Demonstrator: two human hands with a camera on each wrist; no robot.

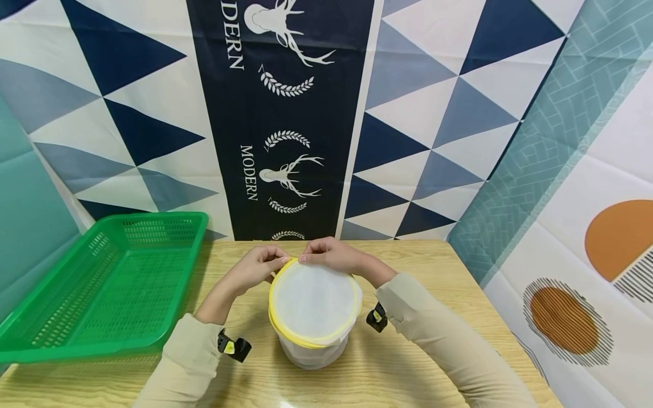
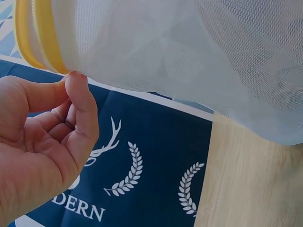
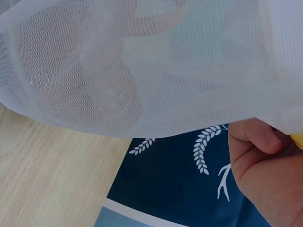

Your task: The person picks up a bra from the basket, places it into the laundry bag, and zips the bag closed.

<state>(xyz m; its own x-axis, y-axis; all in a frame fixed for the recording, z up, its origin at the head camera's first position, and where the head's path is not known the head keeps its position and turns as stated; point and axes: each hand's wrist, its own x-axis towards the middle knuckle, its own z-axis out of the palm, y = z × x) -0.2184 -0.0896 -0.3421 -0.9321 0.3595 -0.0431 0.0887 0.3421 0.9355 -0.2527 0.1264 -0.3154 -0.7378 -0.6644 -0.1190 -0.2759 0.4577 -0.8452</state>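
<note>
A white mesh laundry bag (image 1: 314,300), round like a drum with yellow trim (image 1: 276,317) circling its top, stands upright on the wooden table. My left hand (image 1: 255,269) pinches the trimmed edge at the far left of the top between thumb and forefinger. Close beside it, my right hand (image 1: 334,258) holds the far rim, thumb on the top side and fingers curled. From the left wrist, two yellow bands show at the left hand's (image 2: 52,127) fingertips. In the right wrist view the mesh hides part of the right hand (image 3: 270,165), and its grip is partly out of frame.
A green plastic basket (image 1: 114,345) with perforated walls sits on the left of the table (image 1: 408,362). Behind the table hangs a patterned cloth (image 1: 296,113) with triangles and deer heads. Another printed cloth (image 1: 571,249) closes off the right side.
</note>
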